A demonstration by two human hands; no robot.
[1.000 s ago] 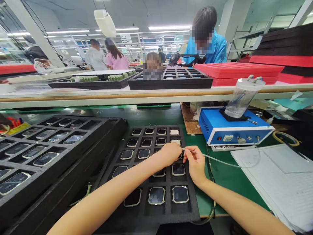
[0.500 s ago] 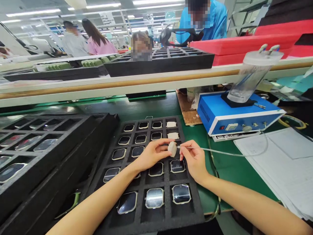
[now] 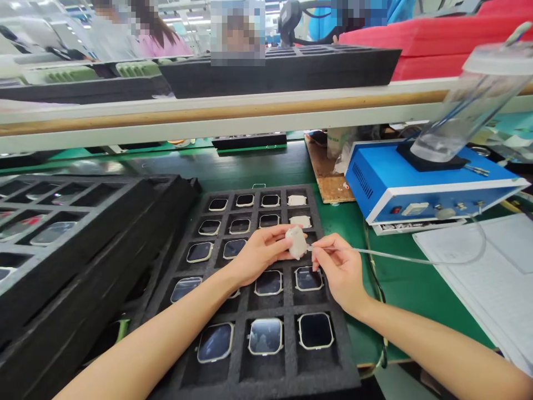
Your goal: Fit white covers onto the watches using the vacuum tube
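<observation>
Over a black foam tray [image 3: 290, 347], my left hand [image 3: 260, 253] pinches a cream-coloured watch case [image 3: 297, 243] between thumb and fingers, its broad pale side facing me. My right hand [image 3: 339, 269] is closed round the end of a thin clear tube [image 3: 400, 257]. The tube's tip is at the right edge of the case; I cannot tell whether it touches. Several square watch bodies with dark screens, such as this watch [image 3: 316, 331], lie in the tray's compartments. At the far right of the tray, a pale watch case [image 3: 297, 200] lies light side up.
The tube runs to a blue dispenser box [image 3: 428, 180] carrying a clear cylinder [image 3: 447, 125]. Papers [image 3: 478, 278] lie to the right. Stacked foam trays [image 3: 125, 239] stand at left. A shelf edge [image 3: 208, 114] crosses the back, with people beyond it.
The watch case has turned in my left hand, showing more of its broad side. The view has tipped downward and come slightly closer. Both hands keep their grip.
</observation>
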